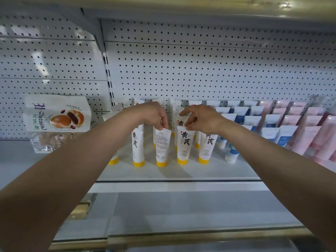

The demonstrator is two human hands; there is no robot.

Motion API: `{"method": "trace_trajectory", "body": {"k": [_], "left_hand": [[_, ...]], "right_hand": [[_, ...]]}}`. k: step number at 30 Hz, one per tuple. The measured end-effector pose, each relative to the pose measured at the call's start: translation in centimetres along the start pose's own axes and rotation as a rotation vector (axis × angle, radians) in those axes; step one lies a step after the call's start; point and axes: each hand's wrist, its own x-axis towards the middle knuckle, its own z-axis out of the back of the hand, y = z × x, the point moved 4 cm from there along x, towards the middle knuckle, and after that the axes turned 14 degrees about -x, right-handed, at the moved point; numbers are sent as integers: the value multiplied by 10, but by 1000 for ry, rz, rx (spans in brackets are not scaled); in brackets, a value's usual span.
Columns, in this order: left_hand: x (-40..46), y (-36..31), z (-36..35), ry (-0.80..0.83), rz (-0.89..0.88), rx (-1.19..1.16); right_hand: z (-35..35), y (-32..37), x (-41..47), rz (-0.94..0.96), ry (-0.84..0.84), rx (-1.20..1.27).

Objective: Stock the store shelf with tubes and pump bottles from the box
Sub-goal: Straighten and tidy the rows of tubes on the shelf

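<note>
Several white tubes with yellow caps stand cap-down on the white shelf (181, 171). My left hand (152, 115) pinches the top edge of one tube (161, 148), whose back label faces me. My right hand (201, 118) pinches the top of the neighbouring tube (183, 146), which shows black characters on its front. Both tubes stand in the front row, a little apart. More yellow-capped tubes (207, 148) stand beside and behind them. No box or pump bottles are in view.
A bag of red bean buns (56, 115) leans on the pegboard at left. Right of the yellow tubes stand rows of white-and-blue tubes (234, 122) and pink tubes (312, 137). A lower shelf (181, 215) lies below.
</note>
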Motion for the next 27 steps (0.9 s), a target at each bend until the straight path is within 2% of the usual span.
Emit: {"method": "trace_trajectory", "body": {"k": [5,9,17,21,27], "left_hand": [[-2,1,3,-8,1,1],[-5,-1,9,-123,59,32],[-7,-18,-6,-24,152,189],[-7,-21,-7,3,90,224],[-8,-21,-7,-43,33,264]], "right_hand": [[0,-1,-3,-10,2,9],[0,-1,-4,-18,1,17],[1,2,-3,-30,-6,13],[1,1,-4,-33,-10,19],[0,0,-6,-37,-20,31]]}}
